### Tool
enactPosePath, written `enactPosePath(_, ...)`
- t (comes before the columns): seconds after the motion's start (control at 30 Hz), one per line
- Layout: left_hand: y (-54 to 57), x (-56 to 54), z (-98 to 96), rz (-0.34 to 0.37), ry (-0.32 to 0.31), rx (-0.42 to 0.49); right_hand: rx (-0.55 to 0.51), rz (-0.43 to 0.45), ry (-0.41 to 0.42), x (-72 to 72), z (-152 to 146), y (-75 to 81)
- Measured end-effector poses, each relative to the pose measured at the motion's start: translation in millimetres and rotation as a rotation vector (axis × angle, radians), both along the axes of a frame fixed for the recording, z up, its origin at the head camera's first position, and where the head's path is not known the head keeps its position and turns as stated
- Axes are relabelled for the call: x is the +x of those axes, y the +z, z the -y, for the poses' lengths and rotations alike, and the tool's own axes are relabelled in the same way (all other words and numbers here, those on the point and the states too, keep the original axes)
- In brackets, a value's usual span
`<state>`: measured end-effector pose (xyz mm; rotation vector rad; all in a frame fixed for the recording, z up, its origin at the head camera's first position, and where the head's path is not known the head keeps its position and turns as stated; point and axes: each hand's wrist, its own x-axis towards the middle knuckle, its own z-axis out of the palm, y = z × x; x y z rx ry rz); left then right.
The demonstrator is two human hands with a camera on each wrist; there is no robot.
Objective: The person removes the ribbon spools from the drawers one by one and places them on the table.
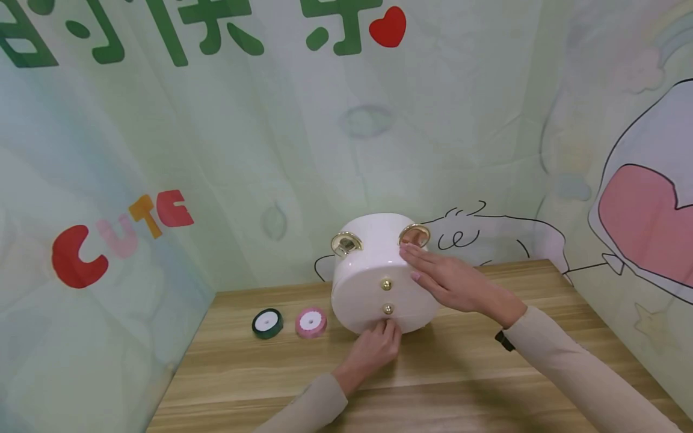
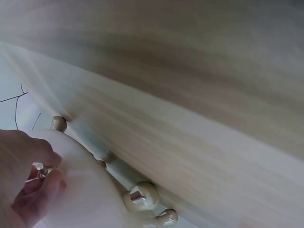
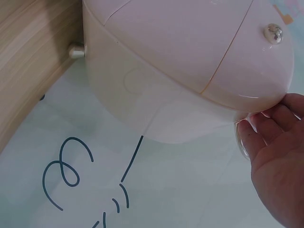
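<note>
A glossy white rounded box (image 1: pixel 357 294) with two gold ear-shaped rings on top stands near the back of the wooden table. Its front carries two visible gold knobs, the upper knob (image 1: pixel 386 285) and the middle knob (image 1: pixel 387 309). Low on the front, my left hand (image 1: pixel 373 347) pinches a small shiny knob (image 2: pixel 42 172) between thumb and fingers, as the left wrist view shows. My right hand (image 1: pixel 452 279) lies with straight fingers on the box's upper right edge, fingertips beside the right gold ear (image 1: pixel 414 233). Seams cross the front panel (image 3: pixel 190 42) in the right wrist view.
Left of the box, a dark green ribbon spool (image 1: pixel 267 323) and a pink ribbon spool (image 1: pixel 311 323) lie flat on the wooden table (image 1: pixel 243 379). A printed cloth backdrop (image 1: pixel 260 150) stands close behind and along both sides. Gold feet (image 2: pixel 142 195) support the box.
</note>
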<state>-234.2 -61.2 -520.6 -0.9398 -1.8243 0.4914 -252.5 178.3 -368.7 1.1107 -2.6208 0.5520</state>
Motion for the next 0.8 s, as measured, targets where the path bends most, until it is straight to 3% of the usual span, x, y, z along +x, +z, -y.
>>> enactPosePath(0.27, -1.1, -0.9, -6.0, -0.058, -0.016, 0.001, 0.017, -0.049, 0.006, -0.7, -0.2, 1.5)
enactPosePath(0.6, -0.4, -0.3, -6.0, -0.064, 0.019, -0.077, 0.039, -0.121, 0.015, -1.8, 0.7, 2.8)
enactPosePath(0.8, 0.4, 0.8, -6.8, -0.077, 0.001, -0.07, 0.068, -0.097, 0.007, -0.4, -0.4, 3.9)
